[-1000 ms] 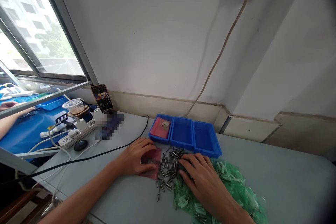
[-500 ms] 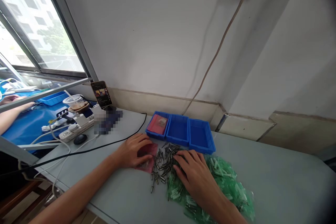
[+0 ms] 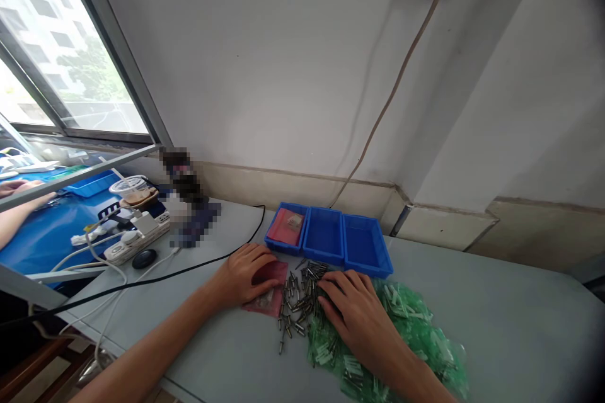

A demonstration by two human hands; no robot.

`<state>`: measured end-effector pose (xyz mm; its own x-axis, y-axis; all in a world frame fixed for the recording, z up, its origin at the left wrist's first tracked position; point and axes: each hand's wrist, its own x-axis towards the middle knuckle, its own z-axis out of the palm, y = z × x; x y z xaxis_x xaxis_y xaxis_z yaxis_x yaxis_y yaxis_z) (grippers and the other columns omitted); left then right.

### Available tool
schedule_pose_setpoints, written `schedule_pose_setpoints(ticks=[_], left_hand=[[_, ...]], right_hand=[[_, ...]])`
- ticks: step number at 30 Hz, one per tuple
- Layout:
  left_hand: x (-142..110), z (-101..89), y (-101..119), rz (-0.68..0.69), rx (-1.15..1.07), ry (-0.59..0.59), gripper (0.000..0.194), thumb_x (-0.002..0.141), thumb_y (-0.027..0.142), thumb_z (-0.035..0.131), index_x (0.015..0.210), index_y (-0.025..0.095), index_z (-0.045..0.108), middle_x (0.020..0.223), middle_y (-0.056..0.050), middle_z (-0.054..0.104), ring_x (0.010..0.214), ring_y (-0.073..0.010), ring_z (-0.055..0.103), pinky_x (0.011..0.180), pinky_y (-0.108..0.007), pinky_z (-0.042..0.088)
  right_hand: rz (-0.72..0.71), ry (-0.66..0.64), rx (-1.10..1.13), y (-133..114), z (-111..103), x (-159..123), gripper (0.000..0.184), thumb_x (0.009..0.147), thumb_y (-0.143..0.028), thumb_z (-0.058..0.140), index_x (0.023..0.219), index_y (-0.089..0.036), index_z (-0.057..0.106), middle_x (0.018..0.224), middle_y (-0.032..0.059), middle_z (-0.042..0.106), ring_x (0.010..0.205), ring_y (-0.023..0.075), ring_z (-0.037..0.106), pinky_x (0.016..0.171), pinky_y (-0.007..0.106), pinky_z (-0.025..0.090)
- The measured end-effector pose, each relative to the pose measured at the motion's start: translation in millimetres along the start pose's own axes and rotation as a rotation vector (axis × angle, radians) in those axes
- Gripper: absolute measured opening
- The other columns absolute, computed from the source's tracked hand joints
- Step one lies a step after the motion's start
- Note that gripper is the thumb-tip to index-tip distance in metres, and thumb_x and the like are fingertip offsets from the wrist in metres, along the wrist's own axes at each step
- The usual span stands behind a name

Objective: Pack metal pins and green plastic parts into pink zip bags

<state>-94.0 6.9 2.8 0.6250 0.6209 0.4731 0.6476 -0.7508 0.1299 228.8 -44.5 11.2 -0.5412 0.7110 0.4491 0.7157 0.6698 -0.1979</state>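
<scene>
On the grey table, my left hand (image 3: 248,274) curls over a small pink plastic bag (image 3: 267,305), its fingers and thumb holding the bag's left side. Small pale pieces show faintly inside the bag. Just right of it lies a loose pile of small metal rivet-like pins (image 3: 295,312). My right hand (image 3: 352,308) rests at the pile's right side, thumb apart from the bent fingers, fingertips touching the pins. What lies beneath its palm is hidden. Green plastic bags (image 3: 409,321) with white and metal pieces inside lie under and beside my right wrist.
Behind the pile stand three joined blue trays (image 3: 324,236); the left one holds a pink bag (image 3: 286,225). A black cable (image 3: 189,261) crosses the table at left, near a power strip (image 3: 137,239) and a black mouse (image 3: 144,258). Another person's arm (image 3: 21,204) shows far left.
The view has shifted slightly, so the table things sit a little further right. Both hands stay in nearly the same places by the pink bag and the pins.
</scene>
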Motion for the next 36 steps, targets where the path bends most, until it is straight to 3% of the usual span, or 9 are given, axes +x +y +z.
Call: schedule_pose_setpoints(ticks=[8,15,19,22,26,30,33,36], left_hand=[[-3,4.4,1,-0.093,-0.097,-0.012,0.044,0.102,0.048,0.071,0.137,0.021,0.065,0.123,-0.014,0.067,0.112,-0.0292,0.066,0.102,-0.044,0.056],[-6,9.6,-2,-0.145,-0.294,0.057,0.023,0.113,0.030,0.051,0.119,0.021,0.071,0.114,-0.009,0.063,0.103,-0.0198,0.066,0.093,-0.031,0.057],[-6,3.6,-2,-0.166,-0.427,0.096,0.020,0.113,0.026,0.053,0.120,0.021,0.071,0.116,-0.008,0.067,0.105,-0.0187,0.068,0.096,-0.029,0.056],[2,-3.1,6,-0.104,-0.504,0.124,0.020,0.112,0.024,0.055,0.122,0.022,0.072,0.112,-0.008,0.071,0.103,-0.0183,0.070,0.093,-0.029,0.057],[23,-7.5,20,-0.024,-0.585,0.127,0.020,0.111,0.025,0.059,0.120,0.023,0.077,0.109,-0.008,0.074,0.096,-0.0175,0.071,0.087,-0.027,0.059],[39,-2.2,29,-0.046,-0.663,0.173,0.021,0.109,0.033,0.064,0.118,0.023,0.080,0.106,-0.009,0.076,0.092,-0.0191,0.072,0.083,-0.031,0.061],[40,3.7,34,-0.116,-0.714,0.247,0.018,0.106,0.035,0.069,0.108,0.023,0.082,0.097,-0.008,0.076,0.090,-0.0202,0.072,0.083,-0.032,0.061],[35,6.9,38,-0.149,-0.744,0.271,0.016,0.104,0.036,0.072,0.106,0.025,0.083,0.096,-0.007,0.077,0.089,-0.0205,0.072,0.081,-0.033,0.060]], right_hand=[[-0.005,0.008,-0.009,1,2,1,0.022,0.111,-0.022,0.053,0.126,-0.021,0.069,0.122,0.0117,0.074,0.108,0.0297,0.067,0.095,0.048,0.050],[-0.025,0.018,-0.051,1,1,1,0.024,0.111,-0.021,0.052,0.129,-0.019,0.069,0.120,0.0131,0.075,0.106,0.0298,0.068,0.093,0.047,0.051],[-0.078,0.043,-0.135,-5,-2,1,0.027,0.110,-0.018,0.052,0.132,-0.016,0.067,0.123,0.0152,0.075,0.106,0.0310,0.069,0.095,0.050,0.051],[-0.115,0.033,-0.111,-13,-9,3,0.025,0.110,-0.017,0.051,0.129,-0.019,0.068,0.122,0.0134,0.077,0.105,0.0297,0.071,0.097,0.049,0.052],[0.084,0.009,0.156,-28,-14,11,0.023,0.111,-0.028,0.056,0.132,-0.025,0.062,0.122,0.0103,0.076,0.107,0.0268,0.073,0.091,0.040,0.058],[0.333,0.033,0.438,-38,-7,23,0.019,0.107,-0.035,0.060,0.124,-0.027,0.062,0.100,0.0040,0.076,0.085,0.0226,0.073,0.074,0.033,0.060],[0.418,0.050,0.597,-39,0,28,0.023,0.106,-0.034,0.059,0.128,-0.028,0.063,0.093,0.0015,0.076,0.075,0.0208,0.071,0.070,0.032,0.059],[0.401,0.056,0.630,-37,2,31,0.027,0.107,-0.034,0.059,0.133,-0.030,0.065,0.096,0.0022,0.076,0.082,0.0219,0.071,0.074,0.032,0.059]])
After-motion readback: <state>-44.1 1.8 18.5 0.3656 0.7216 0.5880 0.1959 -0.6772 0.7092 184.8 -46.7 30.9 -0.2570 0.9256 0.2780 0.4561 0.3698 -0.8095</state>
